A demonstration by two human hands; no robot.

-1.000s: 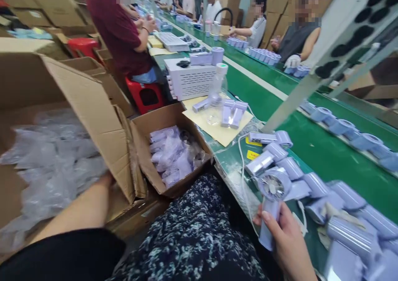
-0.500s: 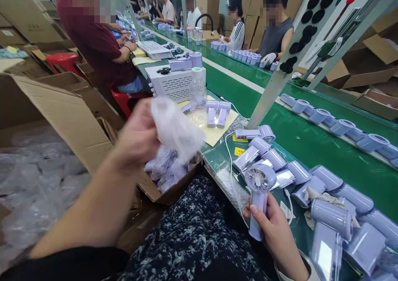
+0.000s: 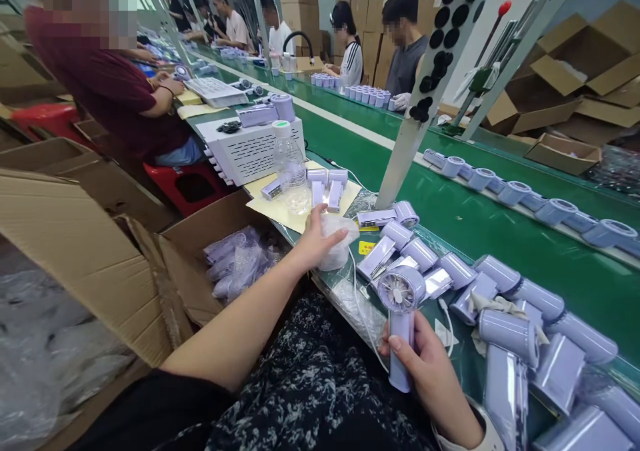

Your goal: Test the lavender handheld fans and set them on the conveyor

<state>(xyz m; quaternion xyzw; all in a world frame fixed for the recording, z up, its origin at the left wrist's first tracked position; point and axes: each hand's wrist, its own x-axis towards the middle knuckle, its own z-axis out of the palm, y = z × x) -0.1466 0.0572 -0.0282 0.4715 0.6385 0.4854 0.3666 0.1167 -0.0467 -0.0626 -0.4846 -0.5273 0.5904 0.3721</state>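
Observation:
My right hand (image 3: 425,364) grips a lavender handheld fan (image 3: 401,318) by its handle, the round grille up and facing me. Out over the bench edge, my left hand (image 3: 320,241) has its thumb and fingers around a crumpled, cloudy clear plastic bag (image 3: 336,241). Just beyond the bag, small lavender fan parts (image 3: 327,186) stand on yellow paper beside a clear bottle (image 3: 290,171) with a green-marked cap. More lavender fans (image 3: 507,331) lie in a loose pile right of my right hand. A white cable (image 3: 356,291) runs between the two hands.
Below my left forearm, a cardboard box (image 3: 183,271) holds bagged fans. Loose plastic bags (image 3: 45,344) fill the lower left. A metal post (image 3: 400,151) rises from the bench by the green belt (image 3: 345,144). A co-worker in dark red (image 3: 95,71) sits at the left.
My left hand has moved right and down with the plastic bag, from above the box to the bench edge. My right hand keeps holding the fan, and the view has turned slightly right.

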